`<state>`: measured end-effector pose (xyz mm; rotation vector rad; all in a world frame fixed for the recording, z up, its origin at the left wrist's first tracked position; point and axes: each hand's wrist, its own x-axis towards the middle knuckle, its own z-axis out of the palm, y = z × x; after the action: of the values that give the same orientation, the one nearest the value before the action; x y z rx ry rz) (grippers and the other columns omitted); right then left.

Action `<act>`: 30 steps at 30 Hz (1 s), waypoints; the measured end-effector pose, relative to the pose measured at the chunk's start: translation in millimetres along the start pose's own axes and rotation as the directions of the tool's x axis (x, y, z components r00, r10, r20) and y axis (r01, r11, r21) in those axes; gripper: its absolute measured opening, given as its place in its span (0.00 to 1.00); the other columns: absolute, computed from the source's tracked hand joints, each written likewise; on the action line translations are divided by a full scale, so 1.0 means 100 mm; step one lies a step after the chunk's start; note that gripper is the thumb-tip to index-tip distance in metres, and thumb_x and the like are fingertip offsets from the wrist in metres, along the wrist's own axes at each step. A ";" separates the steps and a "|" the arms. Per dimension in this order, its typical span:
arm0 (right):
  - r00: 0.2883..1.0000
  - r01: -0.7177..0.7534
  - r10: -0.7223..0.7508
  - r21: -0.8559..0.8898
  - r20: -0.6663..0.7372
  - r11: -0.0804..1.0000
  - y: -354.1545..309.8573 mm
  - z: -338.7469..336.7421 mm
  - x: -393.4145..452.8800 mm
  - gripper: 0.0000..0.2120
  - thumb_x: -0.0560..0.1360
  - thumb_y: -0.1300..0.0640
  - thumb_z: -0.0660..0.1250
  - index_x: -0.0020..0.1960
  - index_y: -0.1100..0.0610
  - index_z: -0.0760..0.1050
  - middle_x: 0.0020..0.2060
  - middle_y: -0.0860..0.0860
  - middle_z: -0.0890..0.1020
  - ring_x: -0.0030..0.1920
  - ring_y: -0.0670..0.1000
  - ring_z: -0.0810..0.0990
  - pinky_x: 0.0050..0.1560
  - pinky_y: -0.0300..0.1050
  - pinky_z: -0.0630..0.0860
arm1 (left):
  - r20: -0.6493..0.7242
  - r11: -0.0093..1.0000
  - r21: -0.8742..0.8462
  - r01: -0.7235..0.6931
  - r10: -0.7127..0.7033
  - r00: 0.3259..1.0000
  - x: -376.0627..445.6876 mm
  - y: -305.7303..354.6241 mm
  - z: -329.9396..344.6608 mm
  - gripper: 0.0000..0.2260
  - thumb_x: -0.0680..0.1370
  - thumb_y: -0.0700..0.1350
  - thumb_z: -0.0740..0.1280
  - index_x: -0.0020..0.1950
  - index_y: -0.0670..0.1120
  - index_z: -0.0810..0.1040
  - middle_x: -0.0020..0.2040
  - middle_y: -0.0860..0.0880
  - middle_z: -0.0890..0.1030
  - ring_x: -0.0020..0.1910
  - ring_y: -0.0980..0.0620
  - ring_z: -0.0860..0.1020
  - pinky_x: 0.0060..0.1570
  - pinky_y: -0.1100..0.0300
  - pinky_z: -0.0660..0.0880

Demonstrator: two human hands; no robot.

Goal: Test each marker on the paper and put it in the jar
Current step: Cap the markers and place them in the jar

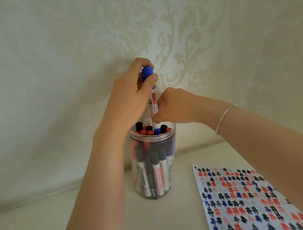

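Blue marker (153,99) gripped by both hands over the jar (153,165).

Blue-capped marker (153,101); paper (244,197) with black, red, blue hashes.

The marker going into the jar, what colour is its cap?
Blue. The marker's cap shows best in the head view, held in the left hand.
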<state>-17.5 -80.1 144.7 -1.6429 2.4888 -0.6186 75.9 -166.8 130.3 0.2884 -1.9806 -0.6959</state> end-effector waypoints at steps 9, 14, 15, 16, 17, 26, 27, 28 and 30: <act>0.997 0.064 -0.061 -0.051 0.055 0.997 0.02 -0.02 0.00 0.12 0.73 0.52 0.70 0.36 0.58 0.75 0.26 0.50 0.72 0.26 0.46 0.68 0.25 0.32 0.65 | 0.032 0.996 0.086 -0.030 0.027 0.999 -0.03 0.05 0.02 0.06 0.80 0.46 0.60 0.57 0.52 0.72 0.41 0.53 0.81 0.41 0.53 0.81 0.48 0.52 0.78; 0.988 0.061 -0.050 -0.069 0.149 0.996 0.09 -0.01 -0.02 0.13 0.77 0.54 0.64 0.44 0.64 0.79 0.35 0.55 0.78 0.35 0.52 0.74 0.38 0.39 0.73 | 0.029 0.994 0.102 -0.038 0.035 0.999 -0.02 0.03 -0.03 0.04 0.80 0.46 0.60 0.54 0.53 0.72 0.41 0.51 0.81 0.41 0.53 0.81 0.47 0.48 0.78; 0.985 0.068 -0.054 -0.076 0.165 0.995 0.10 -0.01 -0.03 0.12 0.77 0.56 0.63 0.50 0.64 0.79 0.43 0.57 0.82 0.42 0.55 0.78 0.46 0.45 0.76 | 0.025 0.993 0.109 -0.044 0.041 0.999 -0.02 0.03 -0.03 0.04 0.80 0.46 0.60 0.54 0.53 0.72 0.40 0.51 0.81 0.40 0.52 0.81 0.47 0.48 0.78; 0.983 0.067 -0.052 -0.081 0.174 0.994 0.10 -0.01 -0.03 0.12 0.76 0.57 0.63 0.53 0.63 0.79 0.48 0.58 0.82 0.48 0.58 0.80 0.51 0.49 0.76 | 0.022 0.992 0.117 -0.049 0.047 0.999 -0.02 0.03 -0.03 0.04 0.80 0.46 0.60 0.54 0.53 0.72 0.40 0.50 0.81 0.40 0.51 0.81 0.46 0.47 0.78; 0.982 0.071 -0.053 -0.098 0.179 0.993 0.09 0.00 -0.03 0.12 0.76 0.57 0.63 0.54 0.62 0.79 0.50 0.58 0.82 0.52 0.59 0.80 0.54 0.50 0.76 | 0.022 0.991 0.123 -0.052 0.050 0.999 -0.03 0.03 -0.02 0.04 0.81 0.46 0.60 0.54 0.53 0.72 0.39 0.49 0.81 0.39 0.49 0.81 0.46 0.46 0.77; 0.987 0.050 -0.039 -0.062 0.156 0.997 0.11 0.10 0.06 0.12 0.73 0.59 0.66 0.54 0.61 0.80 0.46 0.57 0.83 0.42 0.55 0.78 0.44 0.45 0.76 | -0.045 0.984 0.152 -0.091 0.099 0.994 -0.02 -0.02 0.00 0.06 0.81 0.46 0.57 0.56 0.50 0.71 0.39 0.50 0.79 0.40 0.49 0.80 0.45 0.46 0.76; 0.980 0.033 -0.029 -0.016 0.195 0.999 0.11 0.09 0.05 0.11 0.74 0.59 0.65 0.54 0.60 0.81 0.45 0.57 0.82 0.41 0.56 0.77 0.43 0.45 0.75 | -0.067 0.983 0.152 -0.106 0.117 0.991 -0.02 -0.02 0.00 0.06 0.81 0.46 0.57 0.56 0.50 0.71 0.39 0.48 0.79 0.40 0.48 0.80 0.44 0.45 0.76; 0.976 0.023 -0.026 0.016 0.215 1.000 0.12 0.09 0.05 0.11 0.74 0.59 0.65 0.54 0.59 0.81 0.46 0.58 0.82 0.42 0.57 0.77 0.44 0.47 0.76 | -0.092 0.981 0.151 -0.119 0.134 0.987 -0.02 -0.01 0.00 0.07 0.81 0.46 0.56 0.57 0.49 0.71 0.39 0.48 0.78 0.40 0.48 0.80 0.44 0.45 0.76; 0.975 0.019 -0.030 0.052 0.218 0.998 0.12 0.10 0.08 0.11 0.74 0.60 0.65 0.53 0.59 0.82 0.50 0.60 0.83 0.46 0.59 0.79 0.51 0.50 0.77 | -0.141 0.979 0.148 -0.139 0.160 0.977 -0.02 -0.01 -0.02 0.08 0.80 0.46 0.55 0.57 0.49 0.71 0.38 0.50 0.78 0.40 0.50 0.79 0.44 0.49 0.76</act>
<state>-28.3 -85.9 132.3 -1.6290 2.2835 -0.4689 78.8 -166.8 128.8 0.2633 -1.8839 -0.4292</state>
